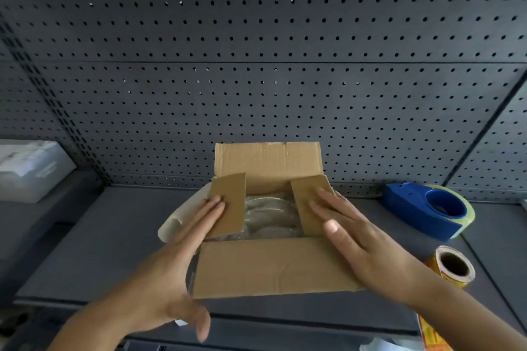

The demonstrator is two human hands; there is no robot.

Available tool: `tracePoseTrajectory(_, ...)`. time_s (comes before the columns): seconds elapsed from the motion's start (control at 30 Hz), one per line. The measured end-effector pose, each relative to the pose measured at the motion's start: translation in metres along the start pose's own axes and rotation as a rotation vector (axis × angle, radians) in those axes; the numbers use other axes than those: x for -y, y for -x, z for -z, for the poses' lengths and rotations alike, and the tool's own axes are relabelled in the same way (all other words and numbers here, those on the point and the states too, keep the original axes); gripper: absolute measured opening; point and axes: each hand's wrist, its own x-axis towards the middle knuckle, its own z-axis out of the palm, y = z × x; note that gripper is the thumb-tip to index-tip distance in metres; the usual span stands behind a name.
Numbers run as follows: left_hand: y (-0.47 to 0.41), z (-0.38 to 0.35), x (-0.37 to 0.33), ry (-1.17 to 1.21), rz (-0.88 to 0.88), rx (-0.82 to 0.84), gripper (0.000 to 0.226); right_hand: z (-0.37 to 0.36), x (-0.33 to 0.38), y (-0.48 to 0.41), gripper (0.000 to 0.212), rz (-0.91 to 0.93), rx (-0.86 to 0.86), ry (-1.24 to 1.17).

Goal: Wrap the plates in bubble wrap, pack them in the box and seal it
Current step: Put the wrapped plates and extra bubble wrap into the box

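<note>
the cardboard box (273, 268) sits on the grey shelf (99, 236) between both hands. the left hand (182, 239) lays straight, open fingers (212, 208) flat on the left side flap (228, 205); the right hand (356, 236) presses the right side flap (309, 202) the same way. in the gap between the two sets of fingers, the bubble-wrapped plates (268, 216) lie inside. a blue tape dispenser (422, 211) stands out past the right fingers.
</note>
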Motion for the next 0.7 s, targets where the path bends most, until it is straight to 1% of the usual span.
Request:
tracePoseTrajectory(0.03,0.004,0.000,0.004,-0.142,0.040,-0.042,0.098,0.001,0.002,0.007,0.073,-0.011,0.033,0.072)
tracePoseTrajectory(0.07,0.004,0.004,0.015,-0.315,-0.007,-0.069,0.096,0.002,0.000,0.003,0.072,-0.024,0.033,0.087)
tracePoseTrajectory(0.1,0.012,0.006,0.001,-0.449,-0.086,-0.031,0.102,0.003,-0.001,0.002,0.070,-0.037,0.033,0.078)
tracePoseTrajectory(0.13,0.015,0.009,0.004,-0.567,-0.111,-0.005,0.110,0.005,0.000,0.000,0.068,-0.059,0.032,0.065)
tracePoseTrajectory(0.17,0.025,0.008,-0.006,-0.614,-0.115,-0.003,0.113,0.007,0.001,-0.003,0.067,-0.084,0.035,0.036)
tracePoseTrajectory(0.2,0.021,0.010,-0.006,-0.622,-0.134,-0.059,0.110,0.008,0.004,-0.003,0.066,-0.085,0.040,-0.018)
tracePoseTrajectory(0.27,0.019,0.007,-0.007,-0.560,-0.172,-0.187,0.091,0.013,0.005,-0.001,0.065,-0.088,0.055,-0.209)
tracePoseTrajectory(0.33,0.017,-0.001,-0.005,-0.419,-0.159,-0.304,0.072,0.020,0.008,0.000,0.059,-0.097,0.037,-0.373)
tracePoseTrajectory(0.4,0.015,-0.007,-0.005,-0.264,-0.111,-0.406,0.056,0.028,0.010,0.000,0.055,-0.072,-0.029,-0.524)
tracePoseTrajectory(0.47,0.009,-0.011,-0.011,-0.201,-0.059,-0.472,0.045,0.034,0.009,-0.004,0.057,-0.037,-0.078,-0.625)
tracePoseTrajectory(0.6,0.001,-0.019,-0.022,-0.180,-0.015,-0.588,0.049,0.036,0.005,-0.013,0.061,-0.016,-0.102,-0.643)
tracePoseTrajectory(0.7,-0.003,-0.024,-0.025,-0.124,0.004,-0.639,0.050,0.037,0.006,-0.024,0.049,-0.050,-0.179,-0.642)
